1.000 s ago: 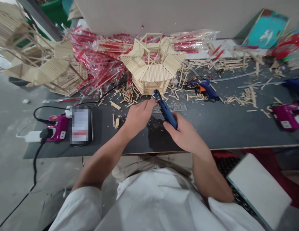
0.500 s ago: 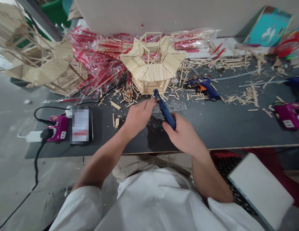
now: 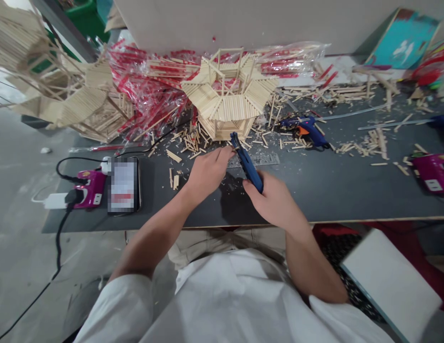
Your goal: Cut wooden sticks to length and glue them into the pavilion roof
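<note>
My right hand [image 3: 270, 197] is wrapped round a pair of blue-handled pliers [image 3: 249, 166], whose dark head points up and away from me. Close beside that head, the bent fingertips of my left hand [image 3: 209, 171] are pressed together; whatever they pinch is too small or hidden to make out. Under and behind the pliers, a clear ruler [image 3: 268, 159] lies flat on the dark table [image 3: 193, 214]. Just beyond my hands stands a model building of thin wooden sticks [image 3: 232, 108], with slatted roof panels around an open top.
Short stick offcuts [image 3: 193, 141] litter the tabletop. A blue glue gun [image 3: 307, 131] lies to the right. On the left are a phone [image 3: 123, 186] and a purple power socket [image 3: 89, 190] with cables. A larger stick model [image 3: 82, 102] and red plastic wrappers [image 3: 143, 90] sit behind.
The whole view has shifted slightly, so everything sits a little further right. Both hands and the pliers hold almost the same pose.
</note>
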Demonstrator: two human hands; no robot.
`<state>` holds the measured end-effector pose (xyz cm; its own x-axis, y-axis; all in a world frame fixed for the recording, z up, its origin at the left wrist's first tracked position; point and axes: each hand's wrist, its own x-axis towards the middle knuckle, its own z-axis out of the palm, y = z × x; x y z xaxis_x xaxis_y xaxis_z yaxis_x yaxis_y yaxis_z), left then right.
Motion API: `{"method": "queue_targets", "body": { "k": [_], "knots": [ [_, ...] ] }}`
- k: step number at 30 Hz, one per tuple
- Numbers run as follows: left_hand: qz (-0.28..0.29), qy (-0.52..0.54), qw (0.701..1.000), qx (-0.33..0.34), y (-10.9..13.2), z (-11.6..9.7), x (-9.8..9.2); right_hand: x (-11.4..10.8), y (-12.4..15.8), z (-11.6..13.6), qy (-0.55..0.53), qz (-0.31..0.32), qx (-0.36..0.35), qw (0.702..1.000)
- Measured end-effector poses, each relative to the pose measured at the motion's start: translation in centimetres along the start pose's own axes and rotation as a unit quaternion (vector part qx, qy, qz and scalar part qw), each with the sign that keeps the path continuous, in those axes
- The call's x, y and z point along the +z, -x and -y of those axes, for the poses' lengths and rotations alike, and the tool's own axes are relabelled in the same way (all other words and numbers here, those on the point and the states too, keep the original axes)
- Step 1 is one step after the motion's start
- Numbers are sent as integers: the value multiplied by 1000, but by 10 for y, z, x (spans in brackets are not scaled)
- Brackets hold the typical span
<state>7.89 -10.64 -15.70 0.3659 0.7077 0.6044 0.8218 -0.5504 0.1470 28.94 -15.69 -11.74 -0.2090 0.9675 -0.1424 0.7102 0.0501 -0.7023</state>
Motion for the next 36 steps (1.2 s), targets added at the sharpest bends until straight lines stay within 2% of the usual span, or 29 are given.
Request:
{"method": "queue_targets", "body": {
  "k": [6, 10, 16, 21, 27, 31, 36],
  "knots": [
    [12, -9, 1000, -3, 0, -1, 0, 3, -1, -4, 17, 3, 6, 1000],
    [-4, -11, 1000, 7, 0, -1, -2, 5, -4, -7, 27, 9, -8, 1000],
    [15, -11, 999, -28, 0, -2, 1, 8, -4, -7, 56, -12, -19, 998],
    [18, -8, 1000, -24, -1, -3, -1, 9, -3, 0, 150, -6, 5, 989],
    [-9, -18, 1000, -21, 0, -3, 3, 9, -4, 8, 238, -1, 24, 971],
    [-23, -20, 999, -14, 1, -7, 3, 6, -4, 5, 244, 8, 23, 969],
    [-6, -21, 999, -35, 2, -11, 2, 2, -4, -2, 226, 10, 0, 974]
  ]
}}
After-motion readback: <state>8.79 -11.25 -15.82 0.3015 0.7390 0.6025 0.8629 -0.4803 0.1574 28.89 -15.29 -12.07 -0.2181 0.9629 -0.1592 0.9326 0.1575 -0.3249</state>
